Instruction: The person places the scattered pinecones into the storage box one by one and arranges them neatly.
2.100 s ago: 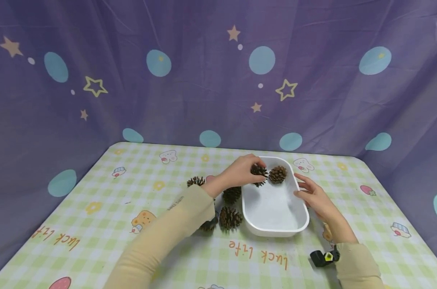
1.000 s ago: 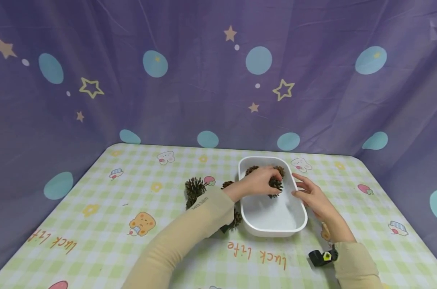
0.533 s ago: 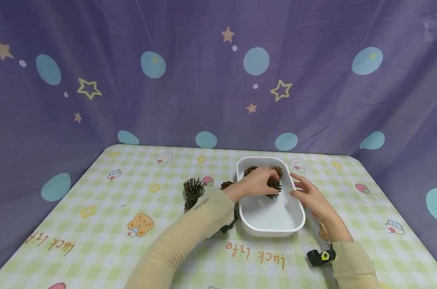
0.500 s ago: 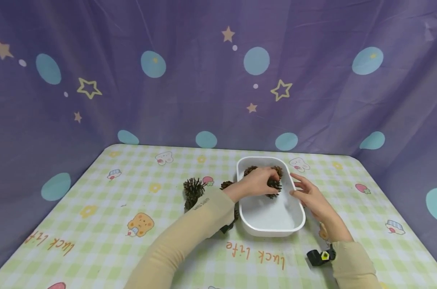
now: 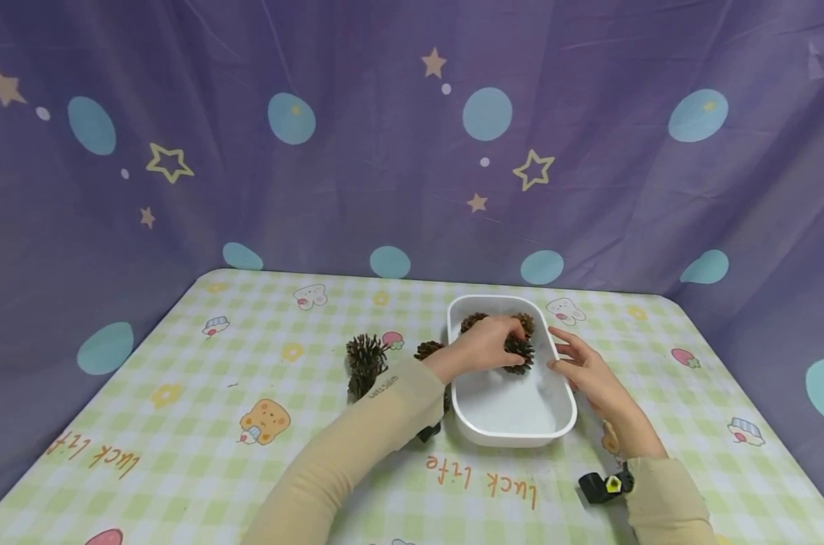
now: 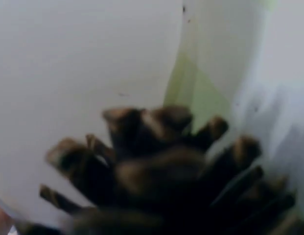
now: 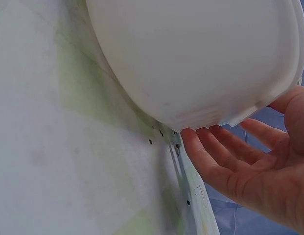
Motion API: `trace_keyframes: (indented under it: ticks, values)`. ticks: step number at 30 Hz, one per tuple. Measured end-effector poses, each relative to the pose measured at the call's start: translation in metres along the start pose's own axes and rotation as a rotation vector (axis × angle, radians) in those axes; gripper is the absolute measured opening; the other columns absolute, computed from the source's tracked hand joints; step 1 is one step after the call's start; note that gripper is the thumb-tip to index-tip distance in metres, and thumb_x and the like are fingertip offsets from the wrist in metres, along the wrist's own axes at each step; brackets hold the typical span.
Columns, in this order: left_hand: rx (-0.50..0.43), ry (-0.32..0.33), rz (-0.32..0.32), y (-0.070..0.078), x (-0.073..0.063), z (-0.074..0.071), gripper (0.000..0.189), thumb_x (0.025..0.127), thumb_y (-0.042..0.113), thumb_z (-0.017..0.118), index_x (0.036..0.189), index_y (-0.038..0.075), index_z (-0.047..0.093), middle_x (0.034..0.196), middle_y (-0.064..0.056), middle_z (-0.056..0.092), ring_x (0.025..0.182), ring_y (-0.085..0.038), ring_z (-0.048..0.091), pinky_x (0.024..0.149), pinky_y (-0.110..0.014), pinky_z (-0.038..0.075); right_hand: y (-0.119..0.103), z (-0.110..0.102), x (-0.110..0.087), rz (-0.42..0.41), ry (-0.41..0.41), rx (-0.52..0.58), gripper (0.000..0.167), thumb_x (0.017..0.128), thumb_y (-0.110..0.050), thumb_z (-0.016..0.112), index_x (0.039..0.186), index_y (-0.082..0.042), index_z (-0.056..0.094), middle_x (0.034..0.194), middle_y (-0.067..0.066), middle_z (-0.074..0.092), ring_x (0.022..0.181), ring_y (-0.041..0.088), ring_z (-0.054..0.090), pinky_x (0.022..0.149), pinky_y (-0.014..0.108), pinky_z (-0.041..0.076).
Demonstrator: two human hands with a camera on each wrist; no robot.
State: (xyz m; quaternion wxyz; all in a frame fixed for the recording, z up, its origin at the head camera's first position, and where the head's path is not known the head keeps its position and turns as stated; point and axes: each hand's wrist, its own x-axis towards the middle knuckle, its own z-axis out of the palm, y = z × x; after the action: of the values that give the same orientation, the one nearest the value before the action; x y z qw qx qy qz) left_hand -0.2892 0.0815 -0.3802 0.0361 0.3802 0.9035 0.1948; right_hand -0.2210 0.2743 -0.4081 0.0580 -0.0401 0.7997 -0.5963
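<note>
A white rectangular tub stands on the checked tablecloth. My left hand reaches into it from the left, thumb and fingers curved around a brown pine cone. That cone's scales fill the lower part of the left wrist view. Behind the hand, two more pine cones sit at the tub's far end, one at the left and one at the right, both partly covered. Along the tub's right side lies my right hand. Its extended fingertips touch the outer wall in the right wrist view, with the thumb up by the rim.
Left of the tub, several pine cones lie on the cloth; one is the farthest left and another is close to the tub wall. My left sleeve hides some of them. A purple curtain hangs behind the table.
My left hand has moved right and slightly nearer inside the tub with its pine cone, staying there for the last second. The back-left cone has come into view. My right hand stays at the wall.
</note>
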Motion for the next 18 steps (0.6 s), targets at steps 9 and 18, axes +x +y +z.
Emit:
trace_keyframes:
  ticks: [9,18]
  values:
    - [0.021,0.015,-0.012,0.0021,0.0038,0.0071,0.034,0.079,0.03,0.071,0.107,0.016,0.058,0.106,0.005,0.057,0.092,-0.008,0.055,0.076,-0.016,0.046,0.0008,-0.0007,-0.0007,0.004,-0.005,0.001,0.066,0.089,-0.008,0.052,0.146,-0.011,0.02,0.137,0.026,0.034,0.114,0.039,0.047,0.074,0.033,0.052]
    - [0.026,0.004,-0.038,0.0082,0.0049,0.0102,0.033,0.08,0.03,0.07,0.108,0.018,0.056,0.108,0.005,0.053,0.09,-0.006,0.054,0.075,-0.016,0.045,0.0003,-0.0003,0.0,0.0,-0.007,0.002,0.065,0.089,-0.007,0.051,0.146,-0.01,0.019,0.137,0.027,0.034,0.115,0.04,0.045,0.073,0.031,0.052]
